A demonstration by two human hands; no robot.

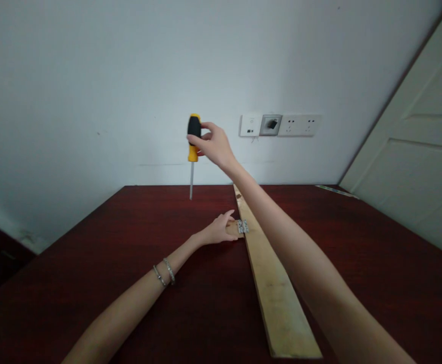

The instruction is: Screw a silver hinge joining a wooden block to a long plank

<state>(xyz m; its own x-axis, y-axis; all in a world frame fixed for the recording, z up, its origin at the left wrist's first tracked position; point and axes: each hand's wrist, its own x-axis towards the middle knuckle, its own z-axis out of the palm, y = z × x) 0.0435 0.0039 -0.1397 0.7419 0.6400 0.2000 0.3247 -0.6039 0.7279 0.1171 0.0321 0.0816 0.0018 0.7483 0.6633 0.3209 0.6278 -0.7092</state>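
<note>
My right hand [215, 144] is closed round the black and yellow handle of a screwdriver [193, 137], raised in front of the wall with its shaft pointing down and its tip clear of the table. Low on the table, my left hand [219, 229] grips a small wooden block [233, 229] between thumb and fingers. A metal hinge [242, 226] bridges the block and a long wooden plank [277, 288]. The plank lies flat, running from the front edge of view back to the wall. My right forearm hides part of it.
Dark red table [148, 212] reaches the wall. Wall sockets [296, 125] sit above its back edge, beside a switch plate [250, 125] and a grey socket with a black plug [271, 124]. A white panelled door [414, 151] stands at right. A thin patterned strip [337, 191] lies at the back right.
</note>
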